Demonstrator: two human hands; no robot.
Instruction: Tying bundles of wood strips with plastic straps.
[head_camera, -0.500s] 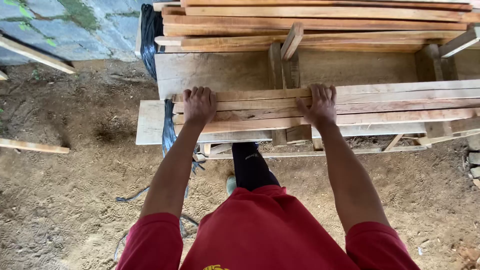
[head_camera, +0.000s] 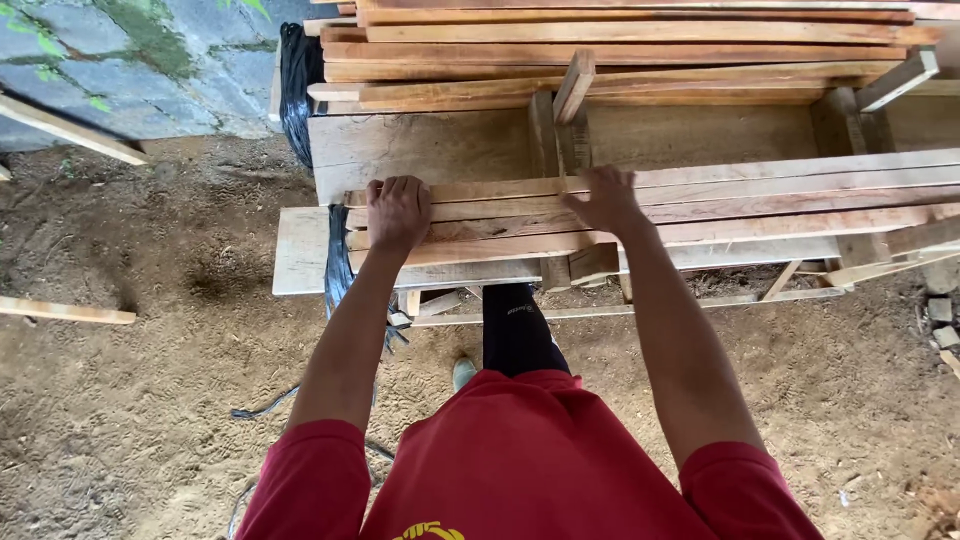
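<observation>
My left hand (head_camera: 397, 212) lies flat, palm down, on the near stack of planks (head_camera: 720, 205), fingers together & curled over the far edge of the top board, at centre-left of frame near the boards' left ends. Not clamped round anything, just pressing on top.

My right hand (head_camera: 603, 200) sits at frame centre, fingers spread apart & loose, tips over the upper boards of the same stack; can't tell if the palm touches the wood or hovers just above. Nothing gripped in it.

The planks run from centre-left out past the right edge, reddish-brown, several layers, resting on a wide pale board (head_camera: 300, 250) that sticks out lower left of them. Just behind my right hand an upright wooden post (head_camera: 555, 135) w/ a short tilted offcut (head_camera: 575, 85) on it. Further up, along the top of frame, a second, higher pile of long boards (head_camera: 620, 50).

Black plastic sheet (head_camera: 298, 90) hangs at the upper pile's left end. Below, my red shirt (head_camera: 520, 460) fills the bottom centre, dark trouser leg (head_camera: 515, 330) above it. Sandy dirt ground (head_camera: 140, 380) all round; stone paving (head_camera: 130, 60) upper left, w/ a loose lath (head_camera: 65, 310) at the left edge.
</observation>
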